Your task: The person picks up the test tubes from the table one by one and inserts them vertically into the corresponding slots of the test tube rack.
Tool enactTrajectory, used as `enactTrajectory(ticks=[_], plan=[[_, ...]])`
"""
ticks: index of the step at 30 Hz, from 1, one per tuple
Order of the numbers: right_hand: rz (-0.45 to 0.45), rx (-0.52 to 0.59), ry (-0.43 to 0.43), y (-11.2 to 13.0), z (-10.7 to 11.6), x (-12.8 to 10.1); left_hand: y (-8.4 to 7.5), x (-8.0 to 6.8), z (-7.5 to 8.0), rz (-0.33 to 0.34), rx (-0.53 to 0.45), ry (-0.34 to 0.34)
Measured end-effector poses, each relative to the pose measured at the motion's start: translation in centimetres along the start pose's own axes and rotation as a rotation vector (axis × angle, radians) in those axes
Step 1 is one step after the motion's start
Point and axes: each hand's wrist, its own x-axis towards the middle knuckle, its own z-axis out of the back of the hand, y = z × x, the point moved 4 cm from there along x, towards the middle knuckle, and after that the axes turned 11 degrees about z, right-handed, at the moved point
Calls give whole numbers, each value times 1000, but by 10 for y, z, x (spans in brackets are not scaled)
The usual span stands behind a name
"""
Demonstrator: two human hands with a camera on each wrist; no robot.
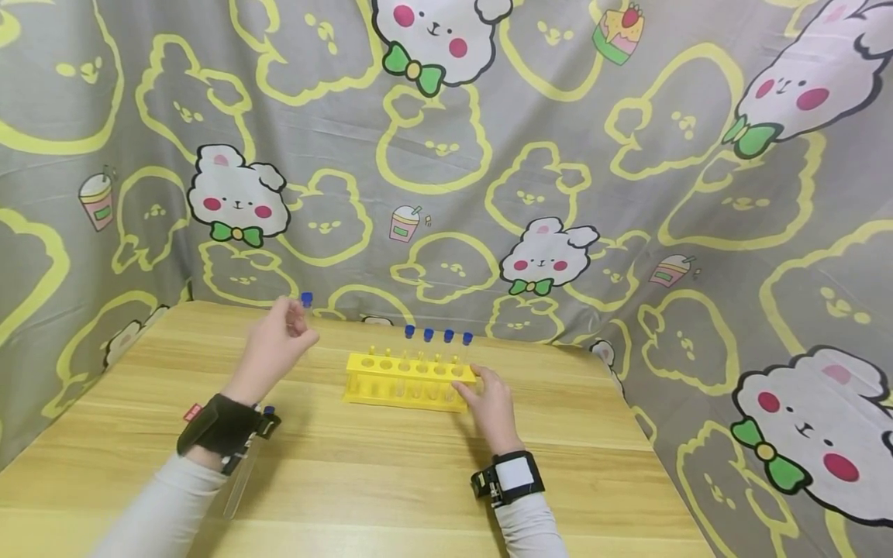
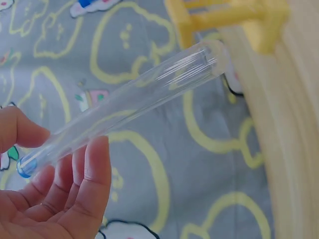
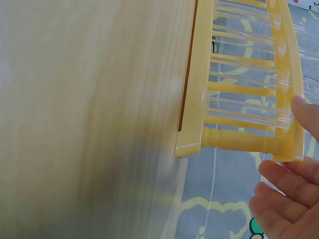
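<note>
Raised over the table's back left, my left hand [image 1: 277, 335] pinches a clear test tube [image 2: 134, 102] near its blue cap [image 2: 27, 167]. In the left wrist view the tube slants, its rounded bottom toward the rack. A yellow test tube rack [image 1: 359, 362] stands on the table, with several blue-capped tubes [image 3: 241, 79] upright in its right-hand holes. The two leftmost holes hold no tube. My right hand [image 1: 494, 404] grips the rack's right end, thumb [image 3: 305, 113] against the top plate and fingers around the end. Another blue-capped tube [image 1: 242, 482] lies under my left forearm, partly hidden.
The light wood table [image 1: 391, 480] spreads in front of the rack and to both sides. Behind it and at the sides hangs a grey curtain [image 1: 460, 209] printed with cartoon animals. Both wrists wear black straps [image 1: 218, 428] with small cameras.
</note>
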Motion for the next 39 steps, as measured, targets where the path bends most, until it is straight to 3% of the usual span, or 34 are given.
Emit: enactTrajectory(ticks=[10,15,25,39], plan=[[-12,-7,14,-1,0,1,-40,5,-28,-91,-135,-29],[-8,0,3,-2,0,1,-52,6,-45,-125,-191,-24],[8,-7,1,-2,0,1,-56,7,-75,-101,-258,34],[3,-8,8,-2,-2,2,-46,13,-105,-142,-179,61]])
